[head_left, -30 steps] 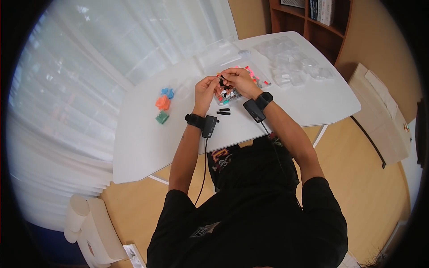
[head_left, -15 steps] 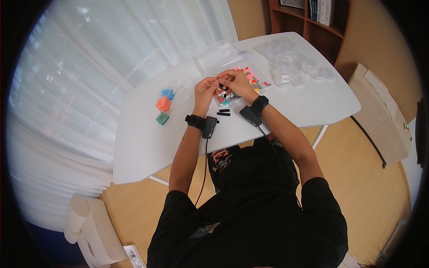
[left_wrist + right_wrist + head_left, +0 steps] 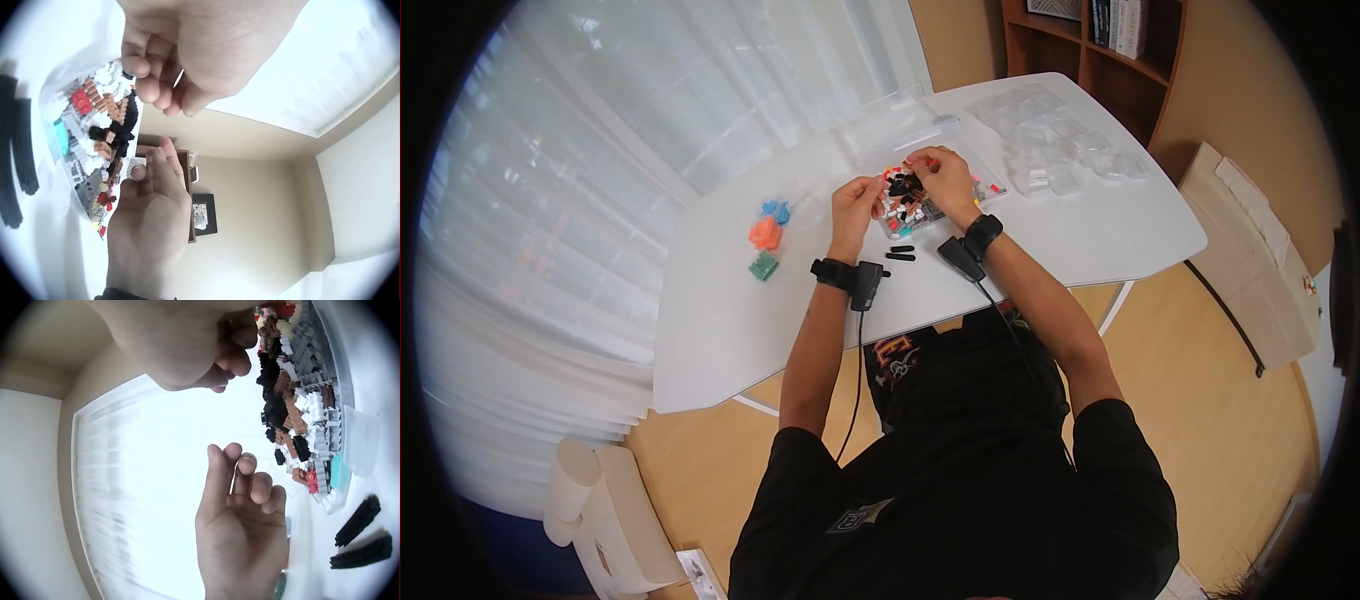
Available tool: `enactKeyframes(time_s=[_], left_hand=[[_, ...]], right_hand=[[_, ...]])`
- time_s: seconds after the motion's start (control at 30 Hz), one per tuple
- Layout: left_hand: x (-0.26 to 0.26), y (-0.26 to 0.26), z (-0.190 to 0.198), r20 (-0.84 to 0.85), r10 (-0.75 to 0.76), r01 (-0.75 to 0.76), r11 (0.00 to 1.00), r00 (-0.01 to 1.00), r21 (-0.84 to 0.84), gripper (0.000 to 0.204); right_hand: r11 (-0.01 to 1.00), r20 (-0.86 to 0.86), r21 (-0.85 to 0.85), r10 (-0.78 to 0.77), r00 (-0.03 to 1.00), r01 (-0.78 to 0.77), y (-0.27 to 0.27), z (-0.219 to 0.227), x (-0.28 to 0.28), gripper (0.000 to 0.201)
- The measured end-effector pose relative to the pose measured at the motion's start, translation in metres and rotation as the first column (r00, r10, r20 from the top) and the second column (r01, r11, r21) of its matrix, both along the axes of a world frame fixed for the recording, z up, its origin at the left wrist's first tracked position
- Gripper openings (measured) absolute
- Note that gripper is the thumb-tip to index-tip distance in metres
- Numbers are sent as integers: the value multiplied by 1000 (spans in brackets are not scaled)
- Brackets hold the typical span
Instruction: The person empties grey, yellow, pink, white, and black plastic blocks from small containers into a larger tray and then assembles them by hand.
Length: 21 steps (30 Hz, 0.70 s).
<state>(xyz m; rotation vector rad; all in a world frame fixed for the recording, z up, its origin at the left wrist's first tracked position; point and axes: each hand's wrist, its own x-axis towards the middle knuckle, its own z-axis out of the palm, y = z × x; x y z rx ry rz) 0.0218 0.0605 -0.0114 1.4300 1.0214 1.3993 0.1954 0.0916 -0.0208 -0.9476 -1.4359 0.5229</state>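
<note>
Small building bricks (image 3: 910,208) in white, black, brown, grey and red fill a clear plastic box (image 3: 342,487). My right hand (image 3: 945,182) is over the box, fingers bent; in the left wrist view the right hand (image 3: 153,215) shows no brick between thumb and fingers. My left hand (image 3: 856,212) hovers at the box's left edge. Its thumb and index fingertips meet in the right wrist view, where the left hand (image 3: 240,519) is seen from the palm side; I cannot tell whether a small brick is pinched there. Two black brick strips (image 3: 361,552) lie before the box.
Blue (image 3: 776,210), orange (image 3: 765,233) and green (image 3: 763,265) brick pieces sit on the white table (image 3: 710,330), left of my arms. Several clear containers (image 3: 1060,150) are at the back right. A cable (image 3: 858,390) trails from my left wrist camera.
My hands, earlier together around a small black piece, have come apart. The right hand moved up and away over the box; the left shifted slightly left. More black bricks show between them.
</note>
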Motion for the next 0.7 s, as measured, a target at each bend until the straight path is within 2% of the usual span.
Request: enactKeyframes(time_s=[0.07, 0.1, 0.17, 0.2, 0.3, 0.33, 0.4, 0.47, 0.53, 0.67, 0.7], left_hand=[[-7, -1, 8, -196, -103, 96, 994, 975, -43, 18], [-10, -4, 11, -200, -111, 103, 993, 973, -49, 18], [-15, -9, 20, -378, -231, 213, 973, 897, -90, 15], [-15, -14, 26, -388, -245, 226, 969, 889, -95, 15], [-18, -35, 45, -717, -319, 281, 943, 620, -177, 17], [-22, -42, 48, -721, -324, 281, 942, 613, -185, 17], [-29, -58, 52, -843, -295, 307, 937, 449, -164, 22], [-32, -70, 50, -842, -325, 288, 934, 431, -214, 26], [-36, -73, 36, -853, -313, 331, 927, 417, -179, 27], [-33, -72, 27, -829, -268, 298, 946, 491, -130, 19], [-28, -72, 29, -829, -274, 304, 943, 488, -132, 19]], right_hand=[[999, 1, -12, 36, 999, -36, 0, 1, 1, 14], [998, -11, -13, 55, 998, -55, 0, 0, 0, 13], [998, -38, -15, 55, 998, -55, 2, -2, 1, 13], [998, -27, -18, 61, 998, -61, 1, -1, 0, 12], [998, -11, -14, 61, 998, -61, 1, -1, 1, 11], [998, 1, -1, 68, 998, -68, 1, -2, -1, 11], [997, 20, 12, 77, 997, -77, 2, -3, -1, 12], [995, 44, 29, 89, 995, -90, -1, -1, -2, 13], [972, 26, -43, 234, 972, -233, -7, 6, -2, 13], [955, -35, -44, 293, 955, -294, -9, 4, -8, 14], [936, -80, -111, 326, 942, -333, -13, 8, -5, 14]])
